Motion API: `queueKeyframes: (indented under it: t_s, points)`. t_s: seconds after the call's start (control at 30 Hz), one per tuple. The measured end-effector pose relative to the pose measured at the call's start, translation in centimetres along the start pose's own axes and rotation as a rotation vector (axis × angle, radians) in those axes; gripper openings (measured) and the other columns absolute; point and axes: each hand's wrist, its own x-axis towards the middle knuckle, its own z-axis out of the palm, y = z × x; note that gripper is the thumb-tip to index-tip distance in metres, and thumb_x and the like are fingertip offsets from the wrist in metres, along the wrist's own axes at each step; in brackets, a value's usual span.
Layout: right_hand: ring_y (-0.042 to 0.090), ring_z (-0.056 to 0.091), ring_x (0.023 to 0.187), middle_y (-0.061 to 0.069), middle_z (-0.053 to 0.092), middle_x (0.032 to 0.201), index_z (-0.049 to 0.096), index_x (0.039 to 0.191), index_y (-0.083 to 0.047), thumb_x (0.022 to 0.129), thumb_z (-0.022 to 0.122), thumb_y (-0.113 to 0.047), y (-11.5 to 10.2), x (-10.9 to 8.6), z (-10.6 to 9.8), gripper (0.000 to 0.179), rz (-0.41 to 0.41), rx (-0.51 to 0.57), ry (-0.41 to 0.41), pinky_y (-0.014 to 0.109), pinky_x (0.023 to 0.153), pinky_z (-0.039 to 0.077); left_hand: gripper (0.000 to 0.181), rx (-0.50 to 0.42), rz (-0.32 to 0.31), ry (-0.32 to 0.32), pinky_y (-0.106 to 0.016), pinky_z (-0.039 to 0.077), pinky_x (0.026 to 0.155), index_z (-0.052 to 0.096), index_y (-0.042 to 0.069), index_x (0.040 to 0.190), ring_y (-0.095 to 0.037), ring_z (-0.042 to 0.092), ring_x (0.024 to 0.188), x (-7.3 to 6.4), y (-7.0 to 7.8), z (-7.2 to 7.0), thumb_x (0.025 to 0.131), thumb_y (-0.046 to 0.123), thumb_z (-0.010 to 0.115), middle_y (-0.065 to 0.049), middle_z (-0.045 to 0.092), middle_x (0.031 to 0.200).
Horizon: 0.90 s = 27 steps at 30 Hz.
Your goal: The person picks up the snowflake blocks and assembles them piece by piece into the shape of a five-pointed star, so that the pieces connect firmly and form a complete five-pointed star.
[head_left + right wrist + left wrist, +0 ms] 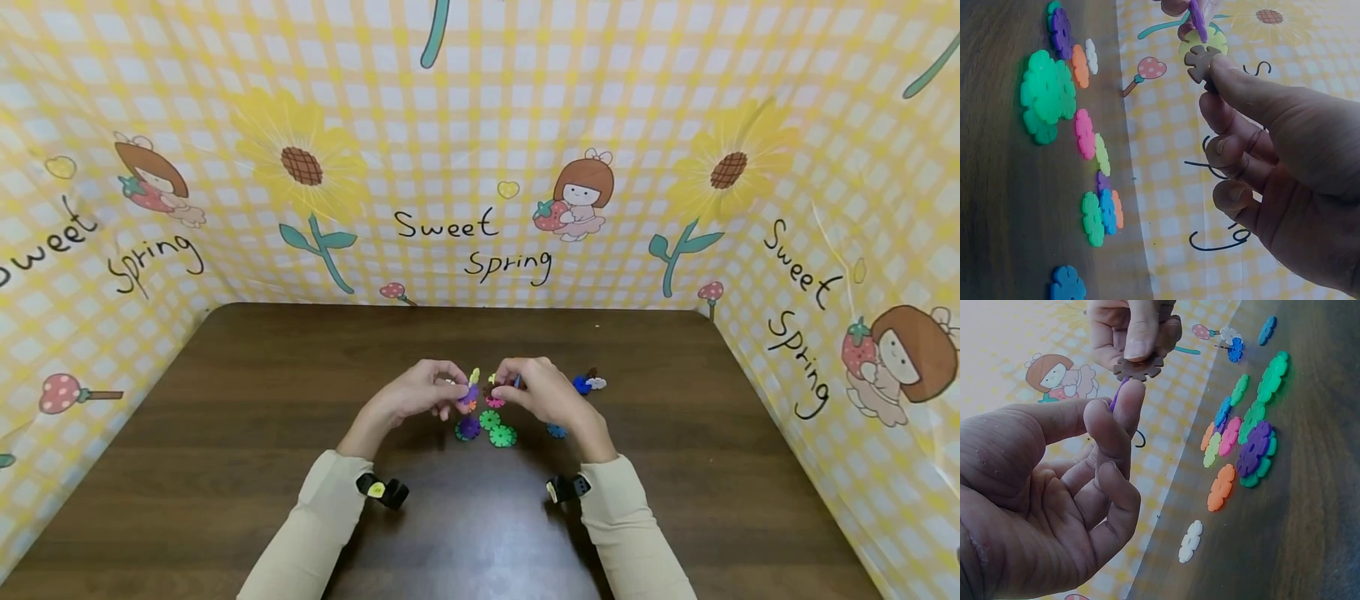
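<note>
While the left fingers [1130, 403] pinch a purple disc [1197, 20] and the right fingers [1229, 76] clamp a brown disc [1139, 367] by its rim, both pieces hover above the table [300, 350], edges close. They look light and stiff (thin plastic, I'd judge), smooth enough to slip, perhaps chipping if forced. Best hold: flat faces, near the rim, clear of the facing notches.

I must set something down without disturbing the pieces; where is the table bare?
Bare table lies left of the left sleeve, right of the right sleeve, between the sleeves, and beyond the pieces toward the back cloth. It is crowded between and around the left hand and right hand, where pieces cluster.
</note>
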Motion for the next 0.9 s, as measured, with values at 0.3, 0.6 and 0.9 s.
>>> queueKeyframes:
  t_s: [0.3, 0.6, 0.9]
  points:
    - [0.007, 0.049, 0.063, -0.009, 0.065, 0.081, 0.067, 0.091, -0.016, 0.094, 0.072, -0.021, -0.25, -0.02, 0.07, 0.008, -0.025, -0.005, 0.012, 0.024, 0.057, 0.043, 0.025, 0.006, 0.008, -0.010, -0.032, 0.050, 0.060, 0.060, -0.003, 0.114, -0.014, 0.058, 0.055, -0.01, -0.17, 0.08, 0.100, 0.018, 0.063, -0.011, 0.074, 0.083]
    - [0.006, 0.052, 0.067, -0.009, 0.063, 0.082, 0.068, 0.089, -0.017, 0.094, 0.072, -0.019, -0.19, 0.05, 0.07, 0.006, -0.078, -0.027, 0.053, 0.025, 0.060, 0.046, 0.024, -0.002, 0.023, -0.025, -0.029, 0.049, 0.057, 0.061, -0.003, 0.112, -0.013, 0.058, 0.055, 0.14, 0.02, 0.13, 0.100, 0.017, 0.063, -0.011, 0.074, 0.082]
    - [0.012, 0.056, 0.070, -0.009, 0.062, 0.083, 0.068, 0.090, -0.017, 0.095, 0.070, -0.019, -0.47, 0.19, 0.15, 0.006, -0.099, -0.004, 0.052, 0.025, 0.062, 0.047, 0.023, 0.002, 0.026, -0.039, -0.027, 0.048, 0.056, 0.061, -0.003, 0.112, -0.012, 0.058, 0.055, 0.17, 0.11, 0.14, 0.100, 0.016, 0.062, -0.009, 0.074, 0.081]
